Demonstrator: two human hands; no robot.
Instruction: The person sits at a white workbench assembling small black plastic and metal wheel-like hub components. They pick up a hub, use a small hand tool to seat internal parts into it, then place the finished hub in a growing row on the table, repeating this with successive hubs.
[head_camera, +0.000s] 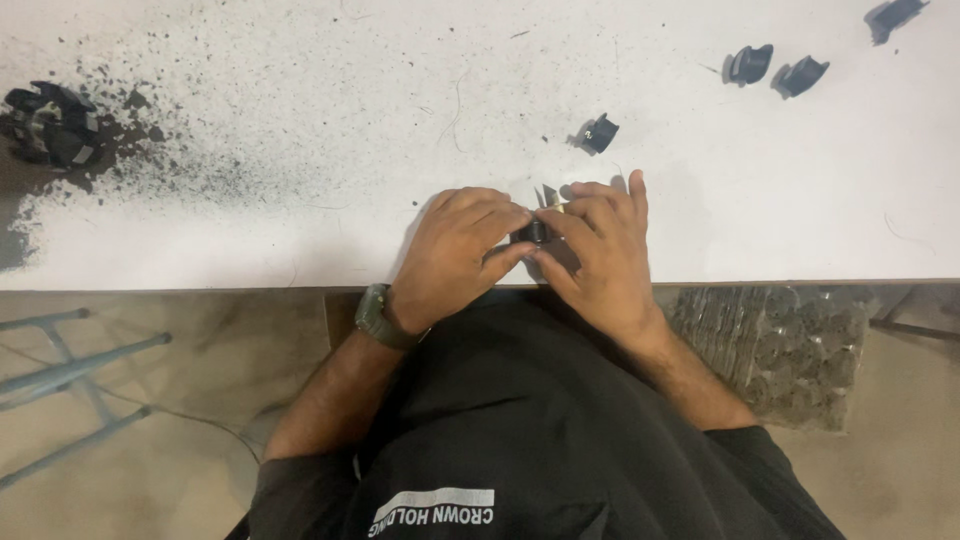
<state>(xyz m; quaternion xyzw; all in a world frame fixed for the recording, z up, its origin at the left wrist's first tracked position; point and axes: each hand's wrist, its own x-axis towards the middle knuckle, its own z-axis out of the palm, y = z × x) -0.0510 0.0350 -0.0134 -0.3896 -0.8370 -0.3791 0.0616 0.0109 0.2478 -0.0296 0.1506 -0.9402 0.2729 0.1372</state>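
Observation:
My left hand (455, 255) and my right hand (600, 255) meet at the near edge of a white table (300, 230). Both pinch one small black part (532, 233) between their fingertips. A thin metal piece (550, 195) sticks up just above the fingers; I cannot tell which hand holds it. My left wrist wears a dark green watch (375, 315). Most of the black part is hidden by my fingers.
Small black parts lie on the table: one (598, 133) just beyond my hands, two (775, 70) farther right, another (893, 17) at the top right. A black toothed cluster (52, 122) sits in dark dust at the left. A clear bag of parts (790, 345) lies below the table edge; a metal stool frame (70, 370) stands at the left.

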